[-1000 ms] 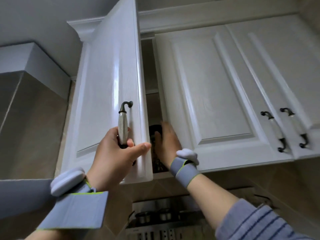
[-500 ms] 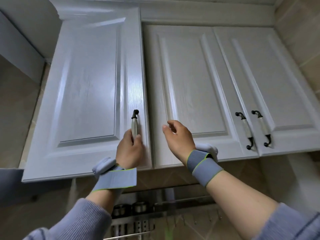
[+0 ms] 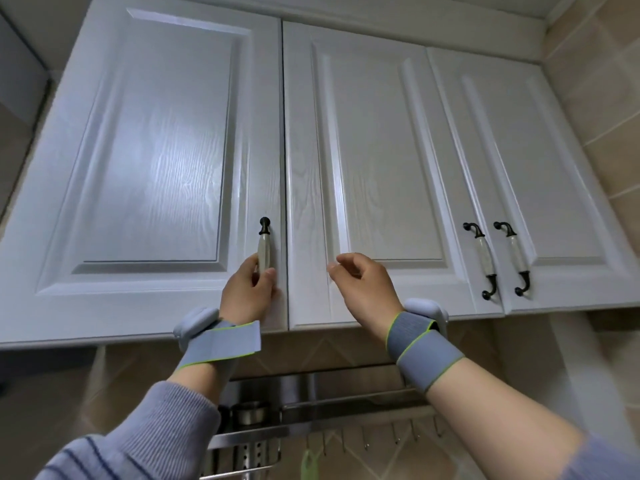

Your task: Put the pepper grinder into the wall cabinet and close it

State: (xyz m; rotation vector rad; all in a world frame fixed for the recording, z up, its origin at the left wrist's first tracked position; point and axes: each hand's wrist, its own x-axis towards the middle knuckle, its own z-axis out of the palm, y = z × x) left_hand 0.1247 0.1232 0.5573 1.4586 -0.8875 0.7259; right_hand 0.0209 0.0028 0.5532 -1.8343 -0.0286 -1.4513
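Two hands are up at the wall cabinet (image 3: pixel 180 140), whose left door lies flush with its neighbour (image 3: pixel 363 168), so the closing looks done or nearly so. The left hand (image 3: pixel 247 296) has its fingers (image 3: pixel 268 273) wrapped round the lower end of the handle (image 3: pixel 265 249), probably to press the door fully home. The right hand (image 3: pixel 363 289) hangs just before the neighbouring door, fingers loosely curled on nothing, free and out of the door's way. The grinder is not in view; presumably it sits inside behind the shut door. Below hangs a steel rack (image 3: pixel 311 417) with hooks.
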